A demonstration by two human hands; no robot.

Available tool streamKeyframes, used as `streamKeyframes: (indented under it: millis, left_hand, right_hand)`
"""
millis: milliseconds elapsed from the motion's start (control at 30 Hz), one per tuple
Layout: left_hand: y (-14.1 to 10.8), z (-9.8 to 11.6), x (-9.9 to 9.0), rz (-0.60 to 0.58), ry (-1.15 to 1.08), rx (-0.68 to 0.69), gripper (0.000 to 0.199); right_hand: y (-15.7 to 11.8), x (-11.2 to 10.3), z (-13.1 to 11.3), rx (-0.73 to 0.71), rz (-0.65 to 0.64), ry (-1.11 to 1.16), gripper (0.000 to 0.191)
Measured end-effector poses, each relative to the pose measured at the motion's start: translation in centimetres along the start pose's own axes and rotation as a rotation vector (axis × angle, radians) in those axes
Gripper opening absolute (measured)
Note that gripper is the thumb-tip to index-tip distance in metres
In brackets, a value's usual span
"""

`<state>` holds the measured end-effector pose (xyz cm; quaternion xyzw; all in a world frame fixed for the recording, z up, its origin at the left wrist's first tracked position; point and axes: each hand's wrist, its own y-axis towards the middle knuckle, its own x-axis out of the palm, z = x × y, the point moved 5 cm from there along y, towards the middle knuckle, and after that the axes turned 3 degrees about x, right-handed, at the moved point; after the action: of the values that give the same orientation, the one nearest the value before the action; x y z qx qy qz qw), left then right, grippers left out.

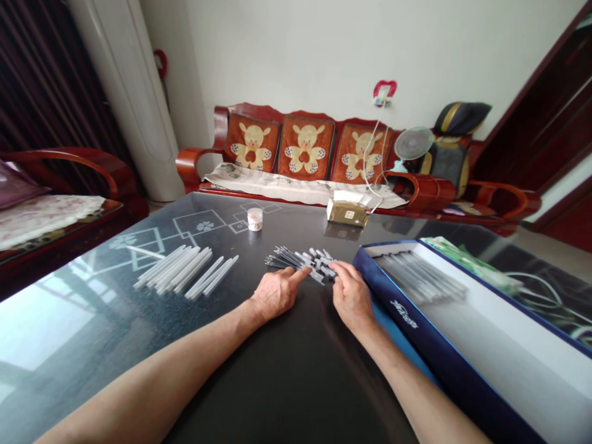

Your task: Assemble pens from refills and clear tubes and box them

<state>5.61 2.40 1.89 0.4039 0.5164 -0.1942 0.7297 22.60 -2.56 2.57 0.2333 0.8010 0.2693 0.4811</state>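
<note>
Currently, the head view shows both bare forearms reaching across a dark glass-topped table (pixel 83 320). The left hand (pixel 275 295) lies palm down, its grip apart, with the index finger extended to the near edge of a loose pile of grey plastic rods (pixel 300 262). The right hand (pixel 352 295) rests at the right end of the pile. Its fingers (pixel 335 268) are drawn together against the rods, but whether they are clamped on any cannot be determined. The pile lies on the table between the two hands. Well to the left lie white plastic tubes (pixel 173 268) in a loose row. Just beside the right hand sits a navy cardboard box (pixel 430 351) with a white interior, holding grey rods (pixel 420 277). Farther along the table are a small white jar (pixel 254 219) and a kraft paper packet (pixel 348 211). Beyond the table stand a red wooden sofa (pixel 222 129) with patterned cushions and an electric fan (pixel 414 143).
</note>
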Motion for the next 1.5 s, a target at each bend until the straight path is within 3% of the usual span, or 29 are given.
streamKeyframes:
  millis: [167, 300, 400, 700, 800, 1100, 1233, 1300, 1367, 1433, 1500]
  left_hand:
    - [0.0, 0.0, -0.1, -0.038, -0.010, -0.027, 0.044]
    - [0.0, 0.0, -0.2, -0.061, 0.005, -0.035, 0.044]
    - [0.0, 0.0, -0.2, -0.074, 0.019, -0.039, 0.045]
    - [0.1, 0.0, -0.2, -0.054, 0.024, -0.028, 0.044]
    - [0.1, 0.0, -0.2, -0.042, 0.016, -0.023, 0.044]
    - [0.1, -0.1, -0.3, -0.041, -0.006, -0.045, 0.043]
    - [0.0, -0.1, -0.3, -0.041, -0.011, -0.043, 0.043]
    - [0.0, -0.1, -0.2, -0.023, -0.022, -0.049, 0.044]
    - [0.0, -0.3, -0.2, 0.013, -0.043, -0.063, 0.045]
    - [0.0, -0.4, -0.2, 0.047, -0.065, -0.073, 0.041]
    - [0.0, -0.5, -0.2, 0.065, -0.076, -0.076, 0.035]
  right_hand:
    - [1.6, 1.3, 1.5, -0.069, -0.280, -0.251, 0.051]
    - [2.0, 1.9, 2.0, -0.075, -0.360, -0.350, 0.048]
    - [1.6, 1.6, 2.6, -0.077, -0.340, -0.329, 0.042]
    - [-0.1, -0.5, 3.9, -0.093, -0.094, -0.243, 0.032]
    - [0.4, -0.6, 3.7, -0.076, -0.101, -0.244, 0.031]
    - [5.3, 1.3, 3.1, 0.158, -0.475, -0.609, 0.031]
    - [6.5, 2.1, 3.2, 0.250, -0.579, -0.634, 0.023]
    - [6.9, 1.9, 3.1, 0.250, -0.534, -0.579, 0.022]
    - [7.1, 1.3, 2.6, 0.228, -0.385, -0.448, 0.020]
    - [6.7, 0.7, 1.8, 0.253, -0.215, -0.189, 0.019]
    - [5.5, 0.9, 1.1, 0.367, -0.142, 0.179, 0.022]
